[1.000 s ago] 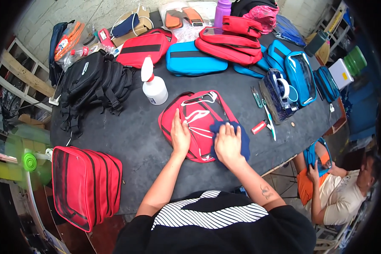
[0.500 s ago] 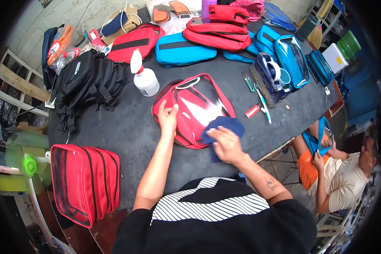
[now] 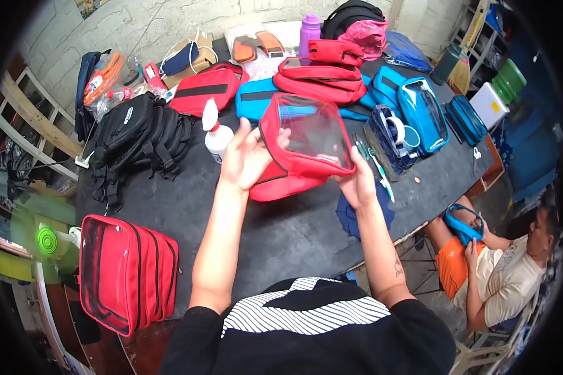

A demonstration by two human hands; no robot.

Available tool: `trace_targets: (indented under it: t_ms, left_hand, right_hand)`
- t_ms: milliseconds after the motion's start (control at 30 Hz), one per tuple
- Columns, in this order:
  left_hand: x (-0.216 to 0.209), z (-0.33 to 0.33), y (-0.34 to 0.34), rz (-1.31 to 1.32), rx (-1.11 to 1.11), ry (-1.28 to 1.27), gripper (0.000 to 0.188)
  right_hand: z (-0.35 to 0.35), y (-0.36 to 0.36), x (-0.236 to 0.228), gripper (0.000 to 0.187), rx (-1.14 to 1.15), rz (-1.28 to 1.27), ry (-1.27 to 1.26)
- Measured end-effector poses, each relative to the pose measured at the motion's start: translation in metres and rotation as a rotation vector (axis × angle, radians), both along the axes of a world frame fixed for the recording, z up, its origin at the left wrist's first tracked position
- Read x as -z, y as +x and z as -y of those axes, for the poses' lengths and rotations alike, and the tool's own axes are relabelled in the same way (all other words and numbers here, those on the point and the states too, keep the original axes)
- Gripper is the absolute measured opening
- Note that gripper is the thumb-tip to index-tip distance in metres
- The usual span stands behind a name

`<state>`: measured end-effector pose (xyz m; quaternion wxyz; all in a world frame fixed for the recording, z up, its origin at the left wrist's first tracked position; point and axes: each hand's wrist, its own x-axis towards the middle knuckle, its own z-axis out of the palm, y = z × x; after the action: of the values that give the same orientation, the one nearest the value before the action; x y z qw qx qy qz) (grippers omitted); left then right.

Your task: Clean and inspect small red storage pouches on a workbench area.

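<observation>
Between my two hands a red pouch with a clear plastic window is held up, tilted, above the dark table. My left hand grips its left side, thumb up, with fingertips reaching in behind the edge of the window. At the lower right corner, my right hand is closed around the pouch, its fingers partly hidden beneath it. A dark blue cloth lies on the table under my right wrist. Just beyond my left hand stands a white spray bottle.
Stacked red pouches stand at the near left, with a black backpack behind them. Red and blue bags line the far side. A clear case and a toothbrush lie right. A seated person handles a blue pouch.
My right hand has let go of the blue cloth, now on the table, and taken hold of the red pouch. The pouch has been lifted and tilted up.
</observation>
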<state>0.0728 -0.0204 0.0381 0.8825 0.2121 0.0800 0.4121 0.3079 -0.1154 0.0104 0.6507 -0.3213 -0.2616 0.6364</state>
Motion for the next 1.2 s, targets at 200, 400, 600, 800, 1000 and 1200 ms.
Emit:
trace_targets:
  t_ms: [200,400,600,800,1000,1200]
  left_hand:
    - [-0.041,0.031,-0.001,-0.678,0.303,0.894,0.093]
    - [-0.057,0.042,0.017,-0.355,0.066,0.627,0.094]
    - [-0.049,0.042,0.016,-0.250,0.065,0.592,0.097]
    - [-0.063,0.056,0.022,-0.203,0.081,0.315,0.071]
    - [-0.045,0.046,0.017,-0.157,0.051,0.224,0.062]
    - [-0.035,0.046,0.016,-0.043,0.092,0.164,0.061]
  right_hand:
    - [-0.039,0.013,-0.029,0.036,-0.016,-0.449,0.046]
    - [-0.030,0.005,-0.079,0.047,-0.073,0.180,0.255]
    - [-0.022,0.004,-0.088,0.055,-0.078,0.236,0.216]
    - [-0.026,0.002,-0.089,0.062,-0.134,0.289,0.146]
    - [-0.022,-0.003,-0.095,0.009,-0.034,0.496,0.247]
    - [-0.027,-0.013,-0.101,0.012,0.169,0.719,0.297]
